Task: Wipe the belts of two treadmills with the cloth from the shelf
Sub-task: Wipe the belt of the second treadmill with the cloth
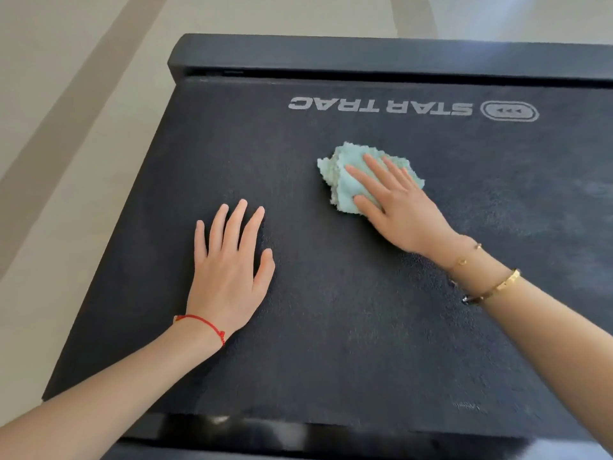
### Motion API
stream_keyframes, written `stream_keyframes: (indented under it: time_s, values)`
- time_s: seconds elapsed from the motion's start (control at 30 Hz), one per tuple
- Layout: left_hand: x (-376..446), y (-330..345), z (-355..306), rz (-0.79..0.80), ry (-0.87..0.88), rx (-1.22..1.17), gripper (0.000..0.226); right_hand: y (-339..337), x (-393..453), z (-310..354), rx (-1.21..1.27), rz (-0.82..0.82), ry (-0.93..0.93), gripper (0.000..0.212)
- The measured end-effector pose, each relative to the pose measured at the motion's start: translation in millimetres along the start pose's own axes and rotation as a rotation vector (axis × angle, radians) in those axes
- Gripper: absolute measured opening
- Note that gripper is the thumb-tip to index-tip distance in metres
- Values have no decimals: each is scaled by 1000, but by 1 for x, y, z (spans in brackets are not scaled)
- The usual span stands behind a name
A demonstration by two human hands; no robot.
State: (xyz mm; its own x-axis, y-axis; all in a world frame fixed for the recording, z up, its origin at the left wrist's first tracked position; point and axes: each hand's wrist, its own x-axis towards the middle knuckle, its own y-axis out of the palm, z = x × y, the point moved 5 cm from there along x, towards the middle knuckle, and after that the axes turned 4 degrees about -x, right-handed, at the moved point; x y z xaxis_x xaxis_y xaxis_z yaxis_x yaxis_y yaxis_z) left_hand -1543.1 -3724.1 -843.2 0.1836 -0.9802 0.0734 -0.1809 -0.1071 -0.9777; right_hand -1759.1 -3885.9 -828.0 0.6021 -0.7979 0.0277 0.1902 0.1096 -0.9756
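Note:
A black treadmill belt [331, 310] with a white STAR TRAC logo [381, 106] fills most of the view. A crumpled light green cloth [341, 175] lies on the belt right of centre. My right hand [401, 207] presses flat on the cloth with straight fingers and covers its near right part. My left hand [232, 267] rests flat on the bare belt to the left of the cloth, fingers spread, holding nothing.
A black side rail [365, 54] runs along the belt's far edge. A glossy black rail [265, 436] borders the near edge. Pale floor [66, 127] lies beyond the belt's left end. Faint dusty smears [570, 194] show on the belt at the right.

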Motion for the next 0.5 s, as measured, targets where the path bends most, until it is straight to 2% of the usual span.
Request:
stream_keyframes:
  time_s: [0.13,0.2,0.33,0.5]
  values:
    - [2,0,-1,-3,-13,6,62,-3,92,-42,-70,-46,301,53]
    - [3,-1,-1,-9,-14,3,62,1,135,-31,-74,-14,329,54]
    - [3,-2,-2,-16,-4,-11,62,18,180,43,-96,85,118,55]
    - [3,-3,-1,-30,-2,-23,63,32,122,105,-51,72,-181,52]
